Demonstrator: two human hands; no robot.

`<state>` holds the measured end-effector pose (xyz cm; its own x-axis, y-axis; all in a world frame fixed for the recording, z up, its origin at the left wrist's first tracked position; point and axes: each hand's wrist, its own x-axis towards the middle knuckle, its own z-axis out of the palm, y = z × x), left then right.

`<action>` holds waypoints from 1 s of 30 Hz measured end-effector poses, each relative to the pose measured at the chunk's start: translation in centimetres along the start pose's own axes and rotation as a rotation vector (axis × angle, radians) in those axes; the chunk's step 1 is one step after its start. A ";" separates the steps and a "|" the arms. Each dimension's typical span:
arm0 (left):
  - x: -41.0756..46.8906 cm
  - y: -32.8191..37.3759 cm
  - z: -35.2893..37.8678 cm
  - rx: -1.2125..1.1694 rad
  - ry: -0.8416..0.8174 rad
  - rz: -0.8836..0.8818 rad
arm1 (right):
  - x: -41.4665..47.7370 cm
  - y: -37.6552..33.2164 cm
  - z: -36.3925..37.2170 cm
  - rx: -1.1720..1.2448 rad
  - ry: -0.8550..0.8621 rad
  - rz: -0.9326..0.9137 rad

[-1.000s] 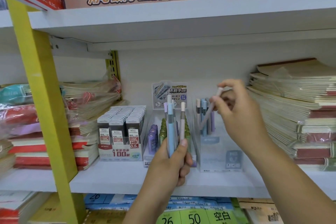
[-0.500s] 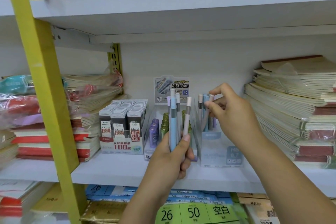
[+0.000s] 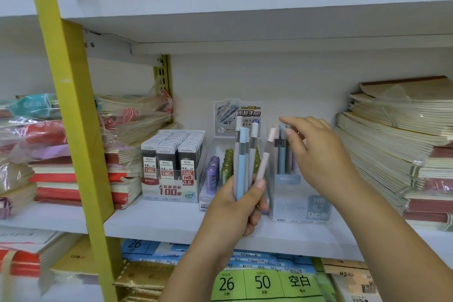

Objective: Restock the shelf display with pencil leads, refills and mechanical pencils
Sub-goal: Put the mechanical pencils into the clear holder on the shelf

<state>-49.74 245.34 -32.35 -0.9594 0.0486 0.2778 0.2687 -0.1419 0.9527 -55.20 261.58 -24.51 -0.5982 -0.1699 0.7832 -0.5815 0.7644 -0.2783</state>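
Left hand [image 3: 235, 206] grips mechanical pencils [image 3: 241, 154]; right hand [image 3: 318, 154] — loose, empty — partly hides boxed pencils [image 3: 282, 152].

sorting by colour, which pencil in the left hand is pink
The rightmost pencil in the left hand: it is pale pink and leans right, while the blue pencil and whitish ones stand nearly upright.
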 end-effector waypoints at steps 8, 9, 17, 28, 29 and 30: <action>-0.3 0.4 0.9 0.053 0.038 0.029 | -1.2 -2.4 -2.1 0.656 -0.207 0.158; -0.4 0.5 1.0 0.054 0.046 0.030 | -1.2 -2.3 -2.1 0.709 -0.126 0.163; -0.5 0.9 0.6 0.069 0.122 -0.025 | -0.7 0.0 -3.0 0.529 0.298 0.009; -0.2 0.5 0.3 0.089 0.112 -0.049 | -1.1 0.8 0.0 0.233 -0.071 0.045; -0.1 0.4 0.3 0.074 0.116 -0.047 | -1.0 0.8 0.0 0.226 -0.075 0.046; -0.1 0.4 0.2 0.060 0.121 -0.044 | -0.9 0.8 0.0 0.218 -0.071 0.048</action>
<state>-49.54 245.53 -31.97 -0.9728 -0.0662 0.2222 0.2273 -0.0828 0.9703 -55.18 262.35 -25.44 -0.6607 -0.1860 0.7273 -0.6525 0.6213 -0.4338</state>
